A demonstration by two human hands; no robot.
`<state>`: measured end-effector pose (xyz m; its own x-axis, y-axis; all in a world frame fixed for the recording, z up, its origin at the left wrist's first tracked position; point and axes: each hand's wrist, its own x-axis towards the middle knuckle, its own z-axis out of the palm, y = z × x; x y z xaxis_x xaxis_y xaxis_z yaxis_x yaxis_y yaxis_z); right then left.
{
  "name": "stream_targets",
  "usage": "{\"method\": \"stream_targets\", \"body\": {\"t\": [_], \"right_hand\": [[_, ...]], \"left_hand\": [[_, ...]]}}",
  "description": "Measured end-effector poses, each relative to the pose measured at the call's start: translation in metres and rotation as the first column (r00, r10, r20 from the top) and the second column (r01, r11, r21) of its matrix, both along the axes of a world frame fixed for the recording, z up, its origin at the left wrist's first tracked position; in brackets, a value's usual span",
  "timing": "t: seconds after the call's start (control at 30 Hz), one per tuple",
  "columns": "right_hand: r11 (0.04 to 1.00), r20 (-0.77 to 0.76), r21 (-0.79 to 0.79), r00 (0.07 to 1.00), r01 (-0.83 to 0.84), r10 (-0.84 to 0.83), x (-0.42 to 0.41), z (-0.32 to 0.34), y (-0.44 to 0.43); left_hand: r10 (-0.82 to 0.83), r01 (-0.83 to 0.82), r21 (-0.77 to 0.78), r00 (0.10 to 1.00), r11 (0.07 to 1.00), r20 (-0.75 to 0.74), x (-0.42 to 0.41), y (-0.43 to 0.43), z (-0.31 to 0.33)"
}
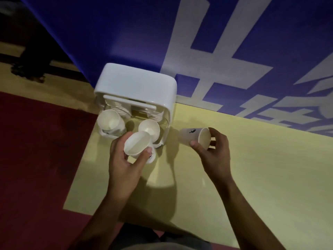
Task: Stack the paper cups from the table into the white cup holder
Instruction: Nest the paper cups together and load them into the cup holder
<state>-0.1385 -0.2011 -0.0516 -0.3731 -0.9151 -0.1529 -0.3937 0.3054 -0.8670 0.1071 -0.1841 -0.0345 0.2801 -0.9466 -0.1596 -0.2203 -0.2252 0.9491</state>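
White cup holder (137,82), frame centre: seated cups (110,120) already inside. Left hand (124,159) fingers curled round left-hand cup (137,143); right hand (212,150) pinches right-hand cup (196,137). Both pending insertion.

Legible text: none. Blue banner (126,33), rear: lg white characters (212,60), cropped by frame edges, strokes only, can't be read. Paper cup (189,137) in right hand (214,154): sm dark printed mark on side wall, too blurred to ID. Held cups (137,143) in left hand (124,161): red/dark print patch low on wall, partly behind thumb, illegible.
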Motion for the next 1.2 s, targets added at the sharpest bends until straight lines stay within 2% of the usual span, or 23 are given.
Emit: {"method": "stream_targets", "body": {"t": [0.27, 0.47, 0.63, 0.87, 1.2], "right_hand": [[0.994, -0.018, -0.112, 1.000, -0.001, -0.001, 0.086, 0.022, 0.005], [0.963, -0.156, -0.233, 0.983, -0.135, 0.100, 0.127, 0.023, -0.020], [0.957, -0.247, -0.184, 0.953, -0.226, 0.178, 0.140, 0.001, -0.033], [0.964, -0.302, -0.143, 0.938, -0.224, 0.173, 0.151, -0.027, -0.040], [0.974, -0.217, -0.114, 0.961, -0.198, 0.170, 0.155, -0.044, -0.044]], "left_hand": [[-0.109, 0.109, 0.001, 0.994, 0.994, -0.004, 0.059, -0.013, -0.005], [-0.126, 0.127, 0.032, 0.991, 0.991, -0.041, 0.086, -0.016, -0.003], [-0.155, 0.157, 0.044, 0.987, 0.987, -0.050, 0.102, -0.019, -0.006], [-0.179, 0.180, 0.042, 0.983, 0.983, -0.031, 0.111, -0.023, -0.009], [-0.211, 0.213, 0.029, 0.977, 0.977, -0.035, 0.109, -0.035, -0.003]]}}
